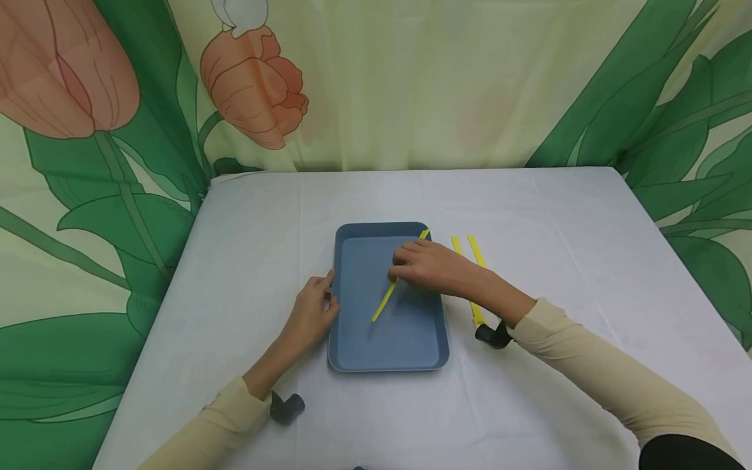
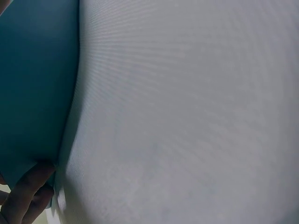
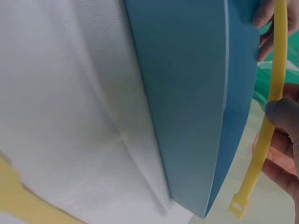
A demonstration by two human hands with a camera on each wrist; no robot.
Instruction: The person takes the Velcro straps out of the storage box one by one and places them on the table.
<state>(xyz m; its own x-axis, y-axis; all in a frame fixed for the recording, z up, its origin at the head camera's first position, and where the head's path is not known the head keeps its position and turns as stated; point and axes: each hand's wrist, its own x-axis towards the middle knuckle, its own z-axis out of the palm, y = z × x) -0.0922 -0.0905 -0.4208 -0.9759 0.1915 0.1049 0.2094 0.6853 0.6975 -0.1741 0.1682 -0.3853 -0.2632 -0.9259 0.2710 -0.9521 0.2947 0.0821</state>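
A blue-grey tray (image 1: pixel 388 346) lies on the white-covered table. At its left side, my left hand (image 1: pixel 311 310) holds the rim, the thumb lying at the edge; in the left wrist view its fingers (image 2: pixel 30 191) rest against the outer wall. Over the tray, my right hand (image 1: pixel 425 264) pinches a yellow cable tie (image 1: pixel 384 303) near its middle, the strip slanting across the tray. The right wrist view shows the thumb pressed on this cable tie (image 3: pixel 278 56), with a slotted head at its lower end.
Right of the tray lie two more yellow cable ties (image 1: pixel 477 251), partly hidden under the right forearm. A black wrist camera (image 1: pixel 493 335) sits on the right wrist, another (image 1: pixel 286 408) on the left. Behind the white tablecloth (image 1: pixel 264 215) hangs a flowered curtain (image 1: pixel 411 85).
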